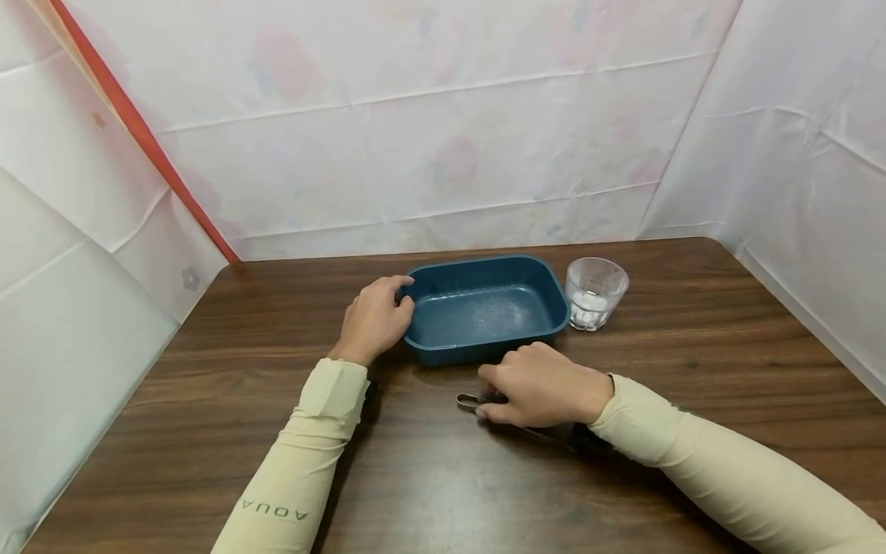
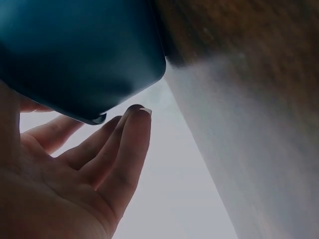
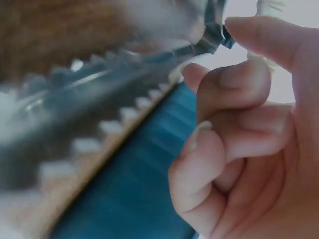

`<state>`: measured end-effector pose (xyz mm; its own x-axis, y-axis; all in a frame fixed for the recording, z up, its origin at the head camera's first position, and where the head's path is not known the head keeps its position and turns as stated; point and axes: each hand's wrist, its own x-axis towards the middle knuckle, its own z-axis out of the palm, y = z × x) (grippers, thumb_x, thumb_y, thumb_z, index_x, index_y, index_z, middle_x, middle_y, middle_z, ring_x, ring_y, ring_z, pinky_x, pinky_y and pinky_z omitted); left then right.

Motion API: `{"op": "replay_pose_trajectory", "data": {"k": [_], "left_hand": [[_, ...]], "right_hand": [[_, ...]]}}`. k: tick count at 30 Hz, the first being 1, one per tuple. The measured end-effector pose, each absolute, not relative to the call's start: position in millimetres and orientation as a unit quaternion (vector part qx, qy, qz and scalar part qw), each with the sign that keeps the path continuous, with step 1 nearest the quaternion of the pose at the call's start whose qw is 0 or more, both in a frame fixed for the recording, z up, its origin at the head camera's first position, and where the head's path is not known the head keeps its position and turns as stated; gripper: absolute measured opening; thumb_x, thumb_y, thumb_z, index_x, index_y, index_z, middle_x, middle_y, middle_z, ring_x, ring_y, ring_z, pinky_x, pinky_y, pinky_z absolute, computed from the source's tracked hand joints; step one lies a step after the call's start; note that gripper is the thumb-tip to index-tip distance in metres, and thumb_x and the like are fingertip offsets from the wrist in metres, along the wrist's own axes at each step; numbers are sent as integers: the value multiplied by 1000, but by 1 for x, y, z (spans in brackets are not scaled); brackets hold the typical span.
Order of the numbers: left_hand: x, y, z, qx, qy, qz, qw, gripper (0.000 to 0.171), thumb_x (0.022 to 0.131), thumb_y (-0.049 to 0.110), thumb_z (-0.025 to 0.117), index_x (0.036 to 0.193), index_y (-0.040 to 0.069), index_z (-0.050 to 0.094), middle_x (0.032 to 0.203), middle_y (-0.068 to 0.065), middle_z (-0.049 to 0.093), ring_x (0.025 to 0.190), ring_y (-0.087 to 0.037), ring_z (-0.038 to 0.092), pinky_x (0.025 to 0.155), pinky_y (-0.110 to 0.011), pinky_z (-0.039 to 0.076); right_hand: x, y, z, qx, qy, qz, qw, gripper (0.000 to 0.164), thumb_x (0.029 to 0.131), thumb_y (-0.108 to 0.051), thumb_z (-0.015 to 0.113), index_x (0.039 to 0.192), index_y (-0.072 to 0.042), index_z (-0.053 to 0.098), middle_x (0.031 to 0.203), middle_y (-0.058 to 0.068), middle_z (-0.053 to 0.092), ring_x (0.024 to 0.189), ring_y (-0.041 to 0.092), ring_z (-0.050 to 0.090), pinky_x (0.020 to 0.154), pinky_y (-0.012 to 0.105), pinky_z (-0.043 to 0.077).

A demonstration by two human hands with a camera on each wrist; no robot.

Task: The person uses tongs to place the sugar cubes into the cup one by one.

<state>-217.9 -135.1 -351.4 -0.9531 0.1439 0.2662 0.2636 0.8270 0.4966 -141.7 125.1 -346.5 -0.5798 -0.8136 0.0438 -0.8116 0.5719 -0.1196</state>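
Note:
At the left end of a dark blue rectangular basin point(image 1: 484, 350), my left hand point(image 1: 374, 315) lies against the rim. In the left wrist view its fingers point(image 2: 130, 154) stretch out loosely below the rim's corner without curling round it. My right hand point(image 1: 543, 388) is in front of the basin and holds metal tongs point(image 1: 467, 402) between thumb and curled fingers. Only the tongs' looped end shows from the head; the hand hides much of the rest. Up close in the right wrist view, the tongs' arms point(image 3: 99, 104) have toothed edges and are blurred.
A clear glass point(image 1: 597, 292) with something white in its bottom stands just right of the basin. The brown wooden table point(image 1: 228, 400) meets pale patterned sheets point(image 1: 443, 154) at the back and sides. A red strip point(image 1: 138, 127) runs down the left corner.

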Motion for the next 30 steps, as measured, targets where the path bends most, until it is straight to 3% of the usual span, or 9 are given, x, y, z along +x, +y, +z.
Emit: {"op": "replay_pose_trajectory", "data": {"k": [2,7,15,21,30], "left_hand": [[-218,-136,-351,-107,-949,-274,111,39,99,20,52,137,15,63,134,-7,60,74,-23,55,56,-39,44],[-218,-137,-350,-103,-947,-284,107,42,100,27,54,141,17,60,142,-6,55,105,-25,60,77,-48,52],[-218,-139,-349,-93,-945,-298,99,46,100,32,53,143,18,57,128,-5,59,102,-23,58,81,-50,50],[-215,-146,-350,-71,-945,-307,90,48,101,35,53,144,16,55,140,-7,55,119,-26,56,96,-57,46],[-211,-147,-355,-78,-942,-318,72,49,101,37,53,145,16,53,141,-7,53,122,-26,54,96,-57,46]], "right_hand": [[-143,125,-343,-465,882,-73,22,23,94,-44,67,92,-22,68,69,-16,58,56,0,50,54,29,46],[-147,131,-329,-493,861,-108,59,19,98,-41,63,95,-23,67,72,-20,56,62,-3,53,62,27,49],[-165,158,-307,-446,872,-197,33,14,101,-36,62,93,-25,65,71,-19,57,61,-2,54,59,25,49],[-180,164,-305,-399,888,-228,-23,12,101,-28,63,94,-20,69,77,-16,59,64,2,54,61,28,49],[-200,185,-300,-312,915,-241,-91,11,100,-21,63,103,-12,69,92,-2,66,80,11,62,71,34,53]]}}
